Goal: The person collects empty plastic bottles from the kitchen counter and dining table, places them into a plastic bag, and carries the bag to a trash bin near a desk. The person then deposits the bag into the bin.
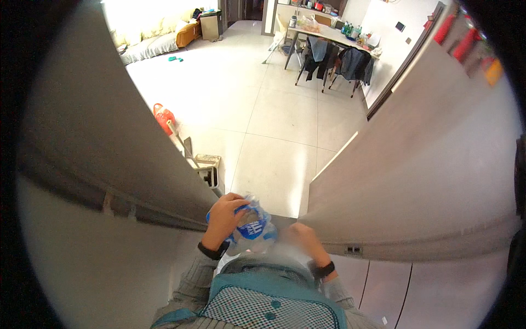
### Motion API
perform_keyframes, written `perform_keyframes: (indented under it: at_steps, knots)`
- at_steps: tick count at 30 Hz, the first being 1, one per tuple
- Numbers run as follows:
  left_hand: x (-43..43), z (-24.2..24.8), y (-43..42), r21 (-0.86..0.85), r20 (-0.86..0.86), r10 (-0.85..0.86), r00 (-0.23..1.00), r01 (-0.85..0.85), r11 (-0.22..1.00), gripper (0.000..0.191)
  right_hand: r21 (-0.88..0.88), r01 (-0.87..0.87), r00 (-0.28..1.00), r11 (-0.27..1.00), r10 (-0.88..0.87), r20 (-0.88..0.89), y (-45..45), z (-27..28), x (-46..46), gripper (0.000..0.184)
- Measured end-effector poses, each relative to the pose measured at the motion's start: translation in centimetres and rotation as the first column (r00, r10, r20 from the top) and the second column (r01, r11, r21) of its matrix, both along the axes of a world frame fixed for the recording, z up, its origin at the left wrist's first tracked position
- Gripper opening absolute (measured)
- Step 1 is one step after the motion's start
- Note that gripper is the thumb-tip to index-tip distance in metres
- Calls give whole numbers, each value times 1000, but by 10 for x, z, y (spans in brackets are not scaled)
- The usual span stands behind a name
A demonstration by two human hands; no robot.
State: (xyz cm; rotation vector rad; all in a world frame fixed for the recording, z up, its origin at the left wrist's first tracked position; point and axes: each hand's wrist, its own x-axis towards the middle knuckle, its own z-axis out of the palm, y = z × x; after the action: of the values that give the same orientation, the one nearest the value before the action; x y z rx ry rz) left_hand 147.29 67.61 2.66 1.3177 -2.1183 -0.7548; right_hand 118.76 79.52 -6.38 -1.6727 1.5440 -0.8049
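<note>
My left hand [226, 218] grips a crumpled piece of clear plastic packaging [257, 224] with blue and white print. The packaging hangs in front of my body, beside the left fingers. Close to its right side is my right hand [303, 238], blurred and with the fingers bent; whether it holds any of the plastic is not clear. Black bands circle both wrists below grey knitted sleeves. Under the hands is a teal apron [246, 283] with a checked pocket, and a pale patch shows at its upper edge.
Grey-brown panels rise close on the left [102, 123] and right [411, 172]. Beyond the left one stand a long-handled dustpan [210, 174] and a red plastic bag [164, 117]. Farther off are a cluttered dining table [328, 32], clothes-draped chairs, a sofa [154, 44] and green slippers [175, 59].
</note>
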Motion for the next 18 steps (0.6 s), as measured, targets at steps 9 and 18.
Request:
perform_keyframes:
  at_steps: [9,18]
  knots:
    - [-86,-9,-297,-36,-70,-105,992,102,994,22,179,477,878,860,-476,-51,-218,-40,-144,18]
    - [-88,20,-567,-3,-134,160,978,-162,987,24,43,134,980,990,-126,-154,-601,-1,-172,15]
